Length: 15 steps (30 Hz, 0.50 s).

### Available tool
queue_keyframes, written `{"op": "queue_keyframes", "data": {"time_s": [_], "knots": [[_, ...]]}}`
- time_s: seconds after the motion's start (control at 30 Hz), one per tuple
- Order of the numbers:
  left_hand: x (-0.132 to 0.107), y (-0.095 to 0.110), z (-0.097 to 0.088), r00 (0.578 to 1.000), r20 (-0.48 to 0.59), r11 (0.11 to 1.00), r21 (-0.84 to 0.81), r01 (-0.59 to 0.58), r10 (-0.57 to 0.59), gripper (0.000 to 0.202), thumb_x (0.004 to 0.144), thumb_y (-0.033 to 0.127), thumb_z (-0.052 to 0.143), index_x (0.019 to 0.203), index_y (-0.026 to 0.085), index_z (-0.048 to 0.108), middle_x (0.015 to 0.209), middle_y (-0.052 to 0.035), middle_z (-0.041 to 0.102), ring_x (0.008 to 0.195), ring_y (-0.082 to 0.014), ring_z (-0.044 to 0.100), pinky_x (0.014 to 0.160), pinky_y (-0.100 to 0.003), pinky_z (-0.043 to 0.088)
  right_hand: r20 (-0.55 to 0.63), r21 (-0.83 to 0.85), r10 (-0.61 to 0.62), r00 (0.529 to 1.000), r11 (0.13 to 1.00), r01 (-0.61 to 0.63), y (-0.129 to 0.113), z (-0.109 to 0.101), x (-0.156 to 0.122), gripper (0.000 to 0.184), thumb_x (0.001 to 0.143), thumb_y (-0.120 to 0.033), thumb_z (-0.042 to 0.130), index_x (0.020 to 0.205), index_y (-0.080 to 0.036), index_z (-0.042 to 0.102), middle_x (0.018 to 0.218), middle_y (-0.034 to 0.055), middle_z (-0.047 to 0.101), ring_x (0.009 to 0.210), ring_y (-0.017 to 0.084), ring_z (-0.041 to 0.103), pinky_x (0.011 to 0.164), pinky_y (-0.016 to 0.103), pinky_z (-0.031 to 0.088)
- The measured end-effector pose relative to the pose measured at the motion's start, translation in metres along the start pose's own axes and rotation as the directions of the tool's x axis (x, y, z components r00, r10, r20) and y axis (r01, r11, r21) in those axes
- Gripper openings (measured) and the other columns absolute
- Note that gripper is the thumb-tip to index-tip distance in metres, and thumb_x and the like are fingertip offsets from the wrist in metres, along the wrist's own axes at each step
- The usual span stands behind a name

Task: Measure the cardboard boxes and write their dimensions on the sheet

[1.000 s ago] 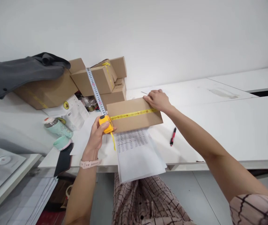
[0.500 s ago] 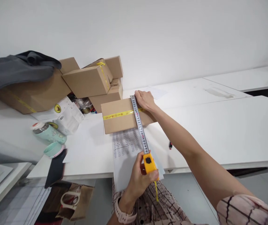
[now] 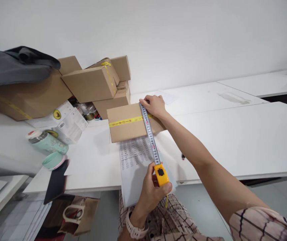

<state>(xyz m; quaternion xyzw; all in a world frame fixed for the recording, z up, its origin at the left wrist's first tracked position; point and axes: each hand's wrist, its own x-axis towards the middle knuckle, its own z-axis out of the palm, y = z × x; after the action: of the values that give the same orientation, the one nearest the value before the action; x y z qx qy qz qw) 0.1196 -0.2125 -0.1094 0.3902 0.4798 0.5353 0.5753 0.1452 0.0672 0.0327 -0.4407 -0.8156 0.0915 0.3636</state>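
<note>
A yellow tape measure (image 3: 162, 176) is gripped by my left hand (image 3: 150, 190) near the table's front edge. Its silver blade runs away from me across a cardboard box (image 3: 125, 129) sealed with yellow printed tape. At the box's far edge, my right hand (image 3: 155, 105) pinches the blade's end between thumb and fingers. Part of the box's right side is hidden behind my right hand and forearm. Printed sheets (image 3: 133, 167) lie under the near side of the box and stretch below my left hand.
Stacked cardboard boxes (image 3: 88, 83) stand at the back left, with a dark grey cloth (image 3: 15, 70) over one. A mint bottle (image 3: 48, 142), a mint cup (image 3: 54, 160) and a dark flat object (image 3: 56, 182) are on the left. A small black-and-red object (image 3: 183, 156) lies near my right forearm.
My right thumb and fingers have shifted left onto the blade's end. The view has turned slightly, so the things on the left sit further left; the box and tape measure keep nearly the same places.
</note>
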Motion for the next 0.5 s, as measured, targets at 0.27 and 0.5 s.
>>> {"op": "queue_keyframes", "data": {"time_s": [0.27,0.5], "knots": [[-0.0004,-0.0033,-0.0006,1.000,-0.019,1.000,-0.001,0.022,-0.022,0.072,0.070,0.045,0.086,0.130,0.026,0.051,0.126,-0.0106,0.060,0.094,-0.0222,0.062,0.078,-0.033,0.054,-0.029,-0.036,-0.011,1.000,0.999,0.009,0.0006,0.0042,-0.0027,0.039,0.102,-0.045,0.043,0.085,-0.020,0.067,0.089,0.0093,0.072,0.095,0.026,0.062,0.099,0.042,0.034],[-0.0017,-0.0038,0.0004,0.998,-0.036,0.999,0.001,0.046,-0.046,0.074,0.068,0.043,0.088,0.130,0.025,0.051,0.128,-0.0106,0.060,0.096,-0.0219,0.064,0.083,-0.033,0.054,-0.025,-0.050,-0.008,1.000,0.999,0.007,-0.0032,0.0006,-0.0084,0.039,0.103,-0.043,0.041,0.085,-0.019,0.067,0.087,0.0083,0.070,0.095,0.026,0.059,0.098,0.042,0.035]]}}
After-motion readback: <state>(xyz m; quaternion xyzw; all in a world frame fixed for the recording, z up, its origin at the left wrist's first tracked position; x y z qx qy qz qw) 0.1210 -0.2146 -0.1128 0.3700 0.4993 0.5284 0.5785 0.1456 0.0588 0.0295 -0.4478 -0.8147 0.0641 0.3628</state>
